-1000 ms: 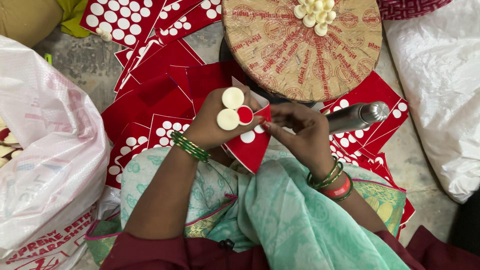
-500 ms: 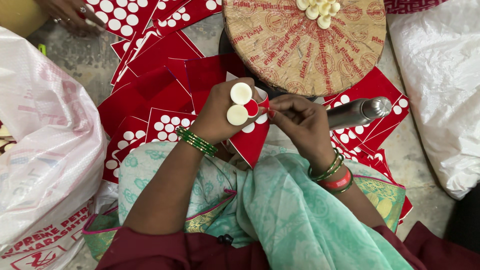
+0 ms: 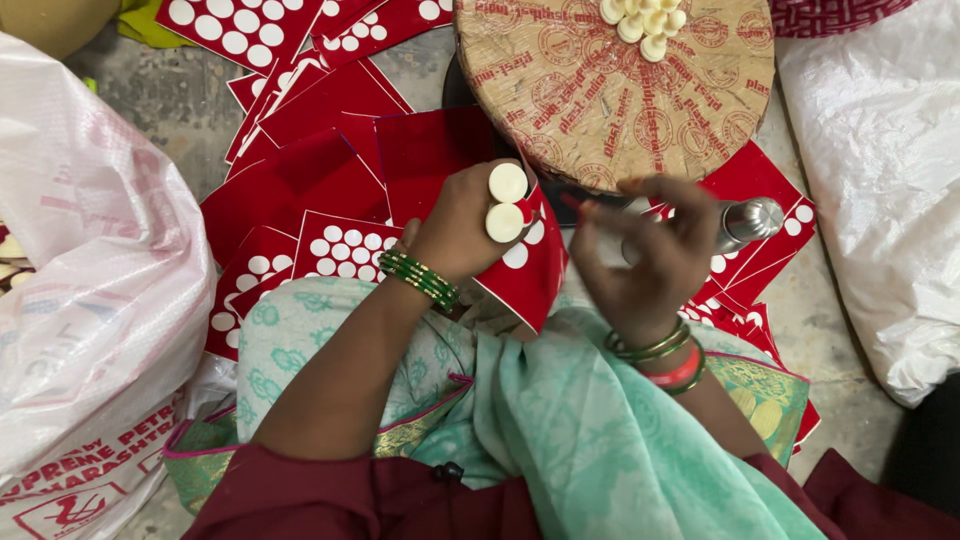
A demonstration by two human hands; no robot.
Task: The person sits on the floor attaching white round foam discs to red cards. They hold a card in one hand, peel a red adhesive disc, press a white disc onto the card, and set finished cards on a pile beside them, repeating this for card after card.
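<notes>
My left hand (image 3: 455,225) grips a red card (image 3: 525,280) with white round spots, held up over my lap. Two cream discs (image 3: 506,202) sit on the card by my fingertips, one above the other. My right hand (image 3: 650,260) is blurred just right of the card, its fingers curled around a silver tube (image 3: 752,220) that sticks out to the right. The tube's tip is hidden behind my fingers.
A round drum top (image 3: 610,100) covered in printed paper stands ahead, with a small heap of cream discs (image 3: 645,20) at its far edge. Several red spotted cards (image 3: 320,150) lie on the floor. White sacks stand at the left (image 3: 80,250) and right (image 3: 880,170).
My right hand has pulled away to the right from the card, taking the silver tube with it. The red spot beside the two discs is no longer visible.
</notes>
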